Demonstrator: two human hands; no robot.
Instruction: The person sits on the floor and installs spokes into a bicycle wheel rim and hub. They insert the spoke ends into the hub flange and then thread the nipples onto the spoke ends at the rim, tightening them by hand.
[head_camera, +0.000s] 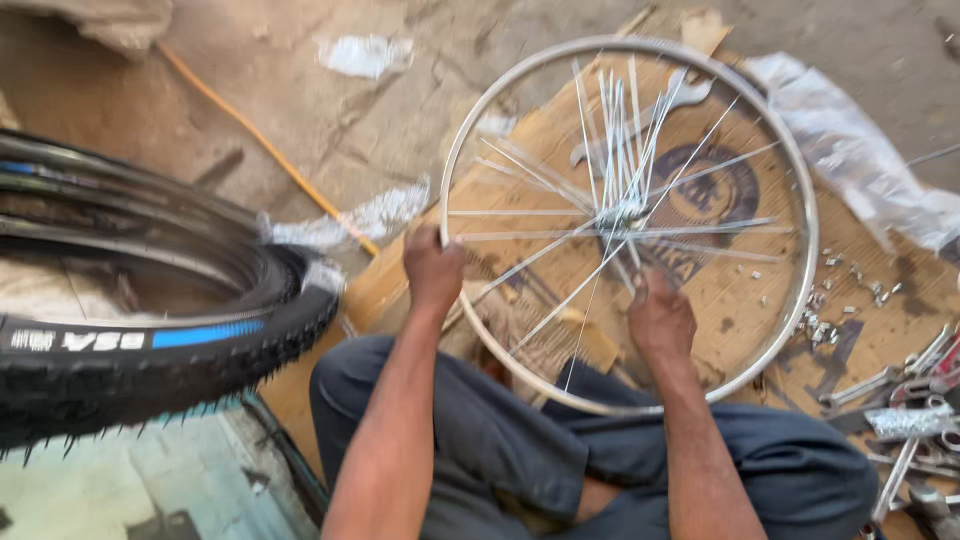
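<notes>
Wheel rim: a bare silver bicycle rim (800, 260) with no tyre, lying nearly flat over the person's lap and the cardboard.
Spokes: thin silver spokes (610, 130) fan loosely from the hub (622, 212) at the middle; many bunch upward and are not seated in the rim.
Position: the rim sits right of centre in the view, its near edge resting by the knees of the dark trousers (520, 440).
Surface: flattened brown cardboard (740, 300) spread on a rough, dusty concrete floor (330, 120).
Around: small nipples (820, 325) scattered on the cardboard at right, spanners (890, 385) at the lower right edge, clear plastic wrap (860, 150) at upper right, an orange cord (260, 140) across the floor.
Tyres: black knobbly tyres (150, 360) stacked at left, 1 with a blue stripe.
Left hand: the left hand (432, 268) grips the rim's left edge, fingers curled shut around it.
Right hand: the right hand (658, 318) is inside the rim among the lower spokes; fingers bunched narrow, blurred, and I cannot tell what they pinch.
</notes>
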